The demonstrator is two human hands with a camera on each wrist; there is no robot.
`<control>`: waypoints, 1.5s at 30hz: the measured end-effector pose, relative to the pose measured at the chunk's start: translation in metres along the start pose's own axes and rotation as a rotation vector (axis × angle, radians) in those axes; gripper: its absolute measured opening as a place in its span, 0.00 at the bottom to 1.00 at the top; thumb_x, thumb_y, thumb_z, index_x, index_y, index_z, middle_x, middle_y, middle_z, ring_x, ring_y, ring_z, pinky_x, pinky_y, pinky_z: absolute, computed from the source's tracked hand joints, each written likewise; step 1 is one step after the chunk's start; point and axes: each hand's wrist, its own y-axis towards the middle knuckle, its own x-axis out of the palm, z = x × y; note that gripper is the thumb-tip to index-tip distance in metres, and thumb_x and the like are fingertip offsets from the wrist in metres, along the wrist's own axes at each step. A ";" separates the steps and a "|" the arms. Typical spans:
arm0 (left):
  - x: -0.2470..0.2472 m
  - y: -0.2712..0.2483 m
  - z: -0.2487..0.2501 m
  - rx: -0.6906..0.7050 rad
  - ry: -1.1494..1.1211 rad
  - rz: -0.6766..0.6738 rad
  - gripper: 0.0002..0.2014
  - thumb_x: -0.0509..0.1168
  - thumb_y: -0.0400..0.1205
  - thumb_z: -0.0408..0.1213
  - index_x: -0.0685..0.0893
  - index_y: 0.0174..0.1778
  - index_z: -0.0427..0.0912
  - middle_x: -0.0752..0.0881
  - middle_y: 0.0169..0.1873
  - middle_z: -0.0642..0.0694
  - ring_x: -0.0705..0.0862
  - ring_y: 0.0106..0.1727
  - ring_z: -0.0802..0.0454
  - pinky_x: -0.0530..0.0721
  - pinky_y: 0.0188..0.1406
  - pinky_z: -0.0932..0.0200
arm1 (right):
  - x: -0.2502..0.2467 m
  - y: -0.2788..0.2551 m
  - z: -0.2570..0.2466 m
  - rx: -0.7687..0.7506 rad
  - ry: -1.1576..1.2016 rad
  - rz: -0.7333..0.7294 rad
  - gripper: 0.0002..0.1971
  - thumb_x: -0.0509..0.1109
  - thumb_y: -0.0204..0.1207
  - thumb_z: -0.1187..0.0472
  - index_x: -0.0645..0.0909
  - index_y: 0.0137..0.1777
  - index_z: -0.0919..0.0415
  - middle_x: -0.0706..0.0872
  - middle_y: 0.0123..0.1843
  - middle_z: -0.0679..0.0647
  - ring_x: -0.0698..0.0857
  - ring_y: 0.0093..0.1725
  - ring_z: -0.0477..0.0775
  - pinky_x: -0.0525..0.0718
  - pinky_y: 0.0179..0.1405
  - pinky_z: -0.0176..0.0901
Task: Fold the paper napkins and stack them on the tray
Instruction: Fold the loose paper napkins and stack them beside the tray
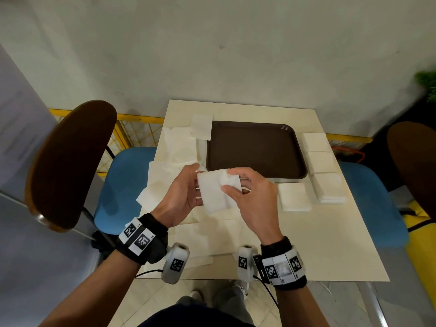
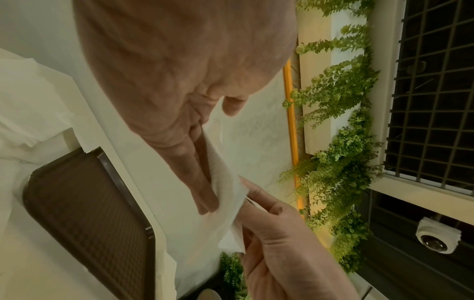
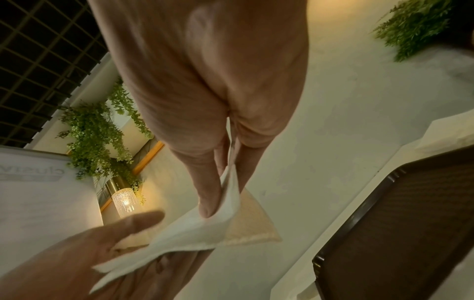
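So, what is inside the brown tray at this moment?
The brown tray shows only its bare dark floor; no napkin lies in it. Its near left corner is covered by the held napkin and both hands, so that part cannot be checked.

Tray [image 1: 257, 149] mid-table [image 1: 330, 244], loose napkins [image 1: 181, 147] left, folded stacks [image 1: 323, 166] right.

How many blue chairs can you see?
2: one blue chair left of the table, the other blue chair right of it. More may be hidden.
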 end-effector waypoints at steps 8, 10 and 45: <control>0.003 0.014 -0.010 0.308 0.477 0.058 0.12 0.76 0.85 0.48 0.93 0.57 0.45 0.94 0.51 0.47 0.93 0.53 0.46 0.93 0.56 0.36 | -0.006 0.002 0.004 -0.015 0.004 -0.025 0.20 0.87 0.76 0.59 0.88 0.66 0.44 0.93 0.57 0.38 0.91 0.54 0.33 0.86 0.49 0.23; 0.004 0.015 -0.010 0.329 0.527 0.056 0.10 0.76 0.85 0.48 0.93 0.55 0.47 0.94 0.49 0.48 0.93 0.51 0.47 0.92 0.55 0.35 | -0.008 0.004 0.009 -0.028 -0.024 0.017 0.21 0.86 0.79 0.58 0.87 0.69 0.45 0.91 0.57 0.39 0.89 0.55 0.32 0.85 0.48 0.22; 0.140 0.129 -0.041 0.317 0.792 -0.287 0.07 0.71 0.90 0.43 0.92 0.51 0.48 0.94 0.45 0.53 0.92 0.48 0.53 0.89 0.47 0.60 | -0.147 0.053 0.152 0.126 -0.101 -0.057 0.18 0.71 0.90 0.46 0.78 0.39 0.52 0.83 0.36 0.46 0.80 0.38 0.51 0.73 0.34 0.40</control>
